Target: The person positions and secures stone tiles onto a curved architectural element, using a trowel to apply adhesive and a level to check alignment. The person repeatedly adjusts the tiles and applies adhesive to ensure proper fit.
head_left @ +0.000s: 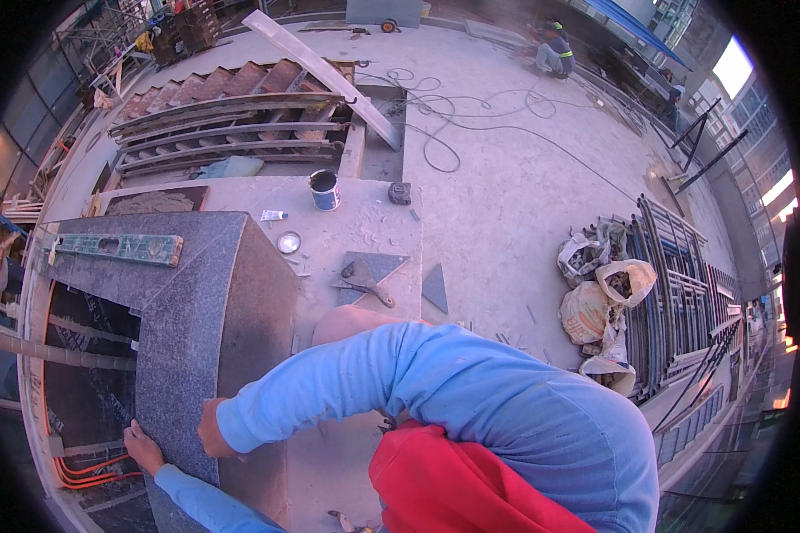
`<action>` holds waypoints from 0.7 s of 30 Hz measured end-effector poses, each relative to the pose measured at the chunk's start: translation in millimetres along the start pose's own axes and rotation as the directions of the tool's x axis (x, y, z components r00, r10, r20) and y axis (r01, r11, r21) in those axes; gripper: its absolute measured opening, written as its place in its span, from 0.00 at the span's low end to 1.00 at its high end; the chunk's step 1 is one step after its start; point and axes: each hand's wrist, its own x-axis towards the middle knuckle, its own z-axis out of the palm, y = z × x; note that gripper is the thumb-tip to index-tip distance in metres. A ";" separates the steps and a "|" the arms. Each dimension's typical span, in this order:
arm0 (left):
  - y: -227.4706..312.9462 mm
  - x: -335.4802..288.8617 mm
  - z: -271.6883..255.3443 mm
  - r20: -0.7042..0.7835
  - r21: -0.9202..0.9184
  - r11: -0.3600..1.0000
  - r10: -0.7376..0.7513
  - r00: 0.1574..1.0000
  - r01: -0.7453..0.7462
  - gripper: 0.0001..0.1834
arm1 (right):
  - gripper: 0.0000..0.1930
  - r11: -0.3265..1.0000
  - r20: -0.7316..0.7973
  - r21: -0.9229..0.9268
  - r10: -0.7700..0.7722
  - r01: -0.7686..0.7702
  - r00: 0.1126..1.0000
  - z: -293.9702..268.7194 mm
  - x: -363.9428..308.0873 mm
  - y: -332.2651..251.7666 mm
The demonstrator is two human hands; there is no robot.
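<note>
"Stone top of that counter, what's the step here?"

"Looks like a hold-and-adjust step, tbh. Left hand is on the top's left edge, fingers bent against it. Right hand is curled up at the right edge, pretty much straight across. Pinching or only pressing? Cannot tell, the gripping sides are hidden."

"And the top sits where?"

"Along the left, speckled grey, running from the near end up to the far corner, where it turns left. Green level lies on that far arm, toward the far-left corner, well apart from both hands."

"So what does the next move call for?"

"Just a guess: even pressure on both edges so neither side rides up. Trowel-like tool is out of reach anyway, on a cut tile on the floor, off the counter's right side."
</note>
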 end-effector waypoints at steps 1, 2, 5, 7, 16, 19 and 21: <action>0.2 -0.3 -0.4 0.004 -0.010 1.000 -0.007 1.000 0.007 0.23 | 0.22 1.000 -0.004 0.000 -0.002 0.002 1.000 0.0 0.3 0.0; 0.3 -0.7 -0.8 0.009 -0.019 1.000 -0.013 1.000 0.013 0.22 | 0.22 1.000 0.000 -0.003 -0.004 0.004 1.000 -0.1 0.7 -0.1; 0.7 -1.8 -1.8 0.013 -0.029 1.000 -0.002 1.000 0.003 0.22 | 0.21 1.000 0.020 0.003 -0.001 0.001 1.000 -0.8 1.2 -0.5; 1.4 -2.2 -2.3 0.006 -0.020 1.000 0.012 1.000 -0.011 0.22 | 0.21 1.000 0.026 0.008 0.004 -0.004 1.000 -1.2 0.9 -1.0; 7.0 -3.3 -4.9 0.004 -0.001 1.000 0.004 1.000 -0.004 0.22 | 0.25 1.000 0.081 0.022 -0.009 0.007 0.997 -10.7 -3.4 -0.5; 7.3 -3.2 -4.6 0.003 0.006 1.000 0.012 1.000 -0.012 0.22 | 0.25 1.000 0.083 0.030 -0.006 0.004 0.996 -14.3 -4.4 0.8; 6.9 -3.2 -3.9 -0.008 -0.006 1.000 0.014 1.000 -0.014 0.23 | 0.25 0.999 0.098 0.036 0.004 -0.007 0.995 -14.8 -4.1 1.2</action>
